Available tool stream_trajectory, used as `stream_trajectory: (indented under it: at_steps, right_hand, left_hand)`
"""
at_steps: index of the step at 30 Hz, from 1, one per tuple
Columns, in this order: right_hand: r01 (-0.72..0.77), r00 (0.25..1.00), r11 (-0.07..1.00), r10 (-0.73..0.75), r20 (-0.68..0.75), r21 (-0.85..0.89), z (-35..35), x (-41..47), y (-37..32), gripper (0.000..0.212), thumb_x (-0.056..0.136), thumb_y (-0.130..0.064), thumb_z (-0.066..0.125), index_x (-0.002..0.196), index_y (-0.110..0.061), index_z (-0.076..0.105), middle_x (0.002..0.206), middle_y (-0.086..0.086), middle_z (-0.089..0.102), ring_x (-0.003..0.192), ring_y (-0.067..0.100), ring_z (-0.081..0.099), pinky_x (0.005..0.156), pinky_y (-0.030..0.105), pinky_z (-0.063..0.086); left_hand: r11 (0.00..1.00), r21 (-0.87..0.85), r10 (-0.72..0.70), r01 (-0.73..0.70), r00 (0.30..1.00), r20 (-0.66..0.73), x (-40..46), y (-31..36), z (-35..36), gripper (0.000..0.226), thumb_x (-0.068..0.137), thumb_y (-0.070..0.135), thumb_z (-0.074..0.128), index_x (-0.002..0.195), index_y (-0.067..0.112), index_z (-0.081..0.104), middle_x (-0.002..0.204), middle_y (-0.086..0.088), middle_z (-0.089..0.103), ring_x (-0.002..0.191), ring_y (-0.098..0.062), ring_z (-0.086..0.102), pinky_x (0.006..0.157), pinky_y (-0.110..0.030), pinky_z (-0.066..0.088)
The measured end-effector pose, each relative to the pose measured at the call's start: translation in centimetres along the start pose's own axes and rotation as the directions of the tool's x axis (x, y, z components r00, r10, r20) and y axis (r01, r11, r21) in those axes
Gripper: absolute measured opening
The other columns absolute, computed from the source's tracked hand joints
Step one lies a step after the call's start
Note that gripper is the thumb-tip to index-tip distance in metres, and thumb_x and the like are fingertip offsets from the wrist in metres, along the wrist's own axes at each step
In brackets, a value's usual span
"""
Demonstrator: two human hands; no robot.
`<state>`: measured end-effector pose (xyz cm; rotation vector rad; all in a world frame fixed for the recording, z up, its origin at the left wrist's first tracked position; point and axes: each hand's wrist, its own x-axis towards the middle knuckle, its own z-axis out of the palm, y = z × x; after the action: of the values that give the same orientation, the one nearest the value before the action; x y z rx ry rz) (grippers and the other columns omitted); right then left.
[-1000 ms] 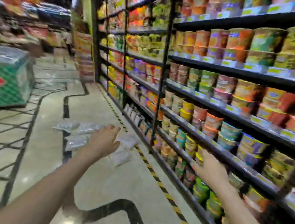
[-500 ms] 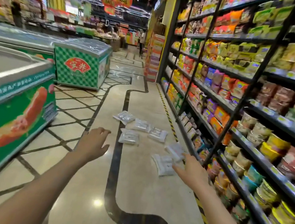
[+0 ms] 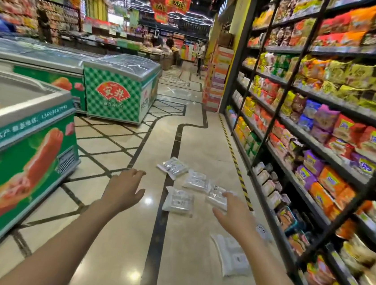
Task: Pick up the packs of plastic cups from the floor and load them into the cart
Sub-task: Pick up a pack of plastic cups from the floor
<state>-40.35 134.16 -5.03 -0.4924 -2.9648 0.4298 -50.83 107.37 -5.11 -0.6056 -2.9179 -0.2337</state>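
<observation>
Several clear packs of plastic cups lie scattered on the shiny tiled aisle floor. One pack (image 3: 178, 201) lies between my hands, one (image 3: 173, 167) is farthest off, one (image 3: 197, 181) sits beside it, and one (image 3: 231, 257) is nearest, by the shelf. My left hand (image 3: 125, 188) is stretched forward with relaxed fingers and holds nothing. My right hand (image 3: 235, 214) reaches out, fingers spread, in front of another pack (image 3: 217, 196) that it partly hides. Whether it touches that pack is unclear. No cart is in view.
Tall shelves of noodle packets and bowls (image 3: 323, 139) line the right side behind a yellow-black floor stripe (image 3: 234, 157). Green chest freezers (image 3: 19, 137) (image 3: 120, 87) stand on the left. People stand far down the aisle (image 3: 200, 57).
The view has swung left, from the shelves toward the aisle floor. Both hands have moved forward toward the packs, the right one coming up over a pack.
</observation>
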Motion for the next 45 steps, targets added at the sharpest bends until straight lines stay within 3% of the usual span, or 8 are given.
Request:
stream_trajectory:
  at_steps: [7, 13, 24, 33, 39, 45]
  right_hand:
    - [0.023, 1.0, 0.999, -0.023, 0.008, 0.04, 5.7, 18.8, -5.5, 0.056, 0.088, -0.043, 0.051, 0.138, -0.021, 0.037, 0.136, 0.002, 0.049, 0.124, 0.022, 0.048, 0.093, 0.037, 0.045]
    - [-0.054, 0.998, 0.996, 0.051, 0.042, 0.074, 8.4, 36.6, -10.1, 0.054, 0.089, -0.04, 0.051, 0.137, -0.021, 0.036, 0.132, 0.004, 0.049, 0.122, 0.024, 0.047, 0.093, 0.037, 0.044]
    - [-0.211, 0.977, 0.975, 0.209, 0.034, 0.073, 13.8, 65.2, -11.1, 0.052, 0.089, -0.039, 0.051, 0.136, -0.021, 0.036, 0.134, 0.002, 0.048, 0.12, 0.023, 0.048, 0.091, 0.037, 0.045]
    - [-0.337, 0.941, 0.935, 0.332, 0.066, 0.113, 16.5, 90.9, -11.8, 0.052, 0.091, -0.038, 0.048, 0.137, -0.02, 0.035, 0.135, 0.005, 0.047, 0.122, 0.025, 0.047, 0.092, 0.039, 0.045]
    - [-0.439, 0.898, 0.891, 0.433, 0.075, 0.116, 19.0, 103.7, -10.8, 0.051, 0.091, -0.038, 0.049, 0.137, -0.019, 0.036, 0.133, 0.006, 0.048, 0.119, 0.025, 0.049, 0.089, 0.037, 0.047]
    - [-0.604, 0.797, 0.781, 0.582, 0.162, 0.162, 26.2, 117.2, -10.5, 0.05, 0.092, -0.037, 0.049, 0.137, -0.018, 0.035, 0.135, 0.008, 0.046, 0.119, 0.027, 0.05, 0.093, 0.039, 0.046]
  left_hand:
    - [0.998, -0.016, -0.056, 0.056, 0.998, -0.007, 16.1, -8.6, 5.9, 0.052, 0.088, 0.039, 0.05, 0.136, 0.021, 0.039, 0.136, -0.002, 0.048, 0.123, -0.022, 0.047, 0.099, -0.04, 0.042]
    - [1.0, 0.024, -0.001, 0.0, 0.999, 0.036, 34.5, -14.7, 8.7, 0.049, 0.089, 0.037, 0.046, 0.134, 0.021, 0.04, 0.136, -0.001, 0.045, 0.13, -0.022, 0.038, 0.103, -0.039, 0.035]
    - [0.999, 0.009, 0.051, -0.052, 0.992, 0.113, 65.0, -20.5, 16.2, 0.052, 0.089, 0.036, 0.047, 0.138, 0.022, 0.035, 0.139, -0.001, 0.041, 0.137, -0.021, 0.026, 0.108, -0.046, 0.025]
    - [0.978, 0.034, 0.197, -0.206, 0.965, 0.172, 94.4, -22.4, 19.9, 0.051, 0.091, 0.034, 0.047, 0.138, 0.019, 0.034, 0.144, -0.004, 0.036, 0.14, -0.021, 0.023, 0.108, -0.046, 0.025]
    - [0.96, 0.017, 0.268, -0.278, 0.94, 0.211, 109.8, -24.4, 25.4, 0.052, 0.09, 0.036, 0.047, 0.138, 0.019, 0.035, 0.141, -0.004, 0.039, 0.137, -0.024, 0.027, 0.109, -0.046, 0.025]
    - [0.916, -0.006, 0.38, -0.402, 0.861, 0.337, 124.4, -25.7, 35.1, 0.051, 0.091, 0.035, 0.045, 0.138, 0.017, 0.035, 0.142, -0.003, 0.038, 0.136, -0.023, 0.029, 0.108, -0.045, 0.024]
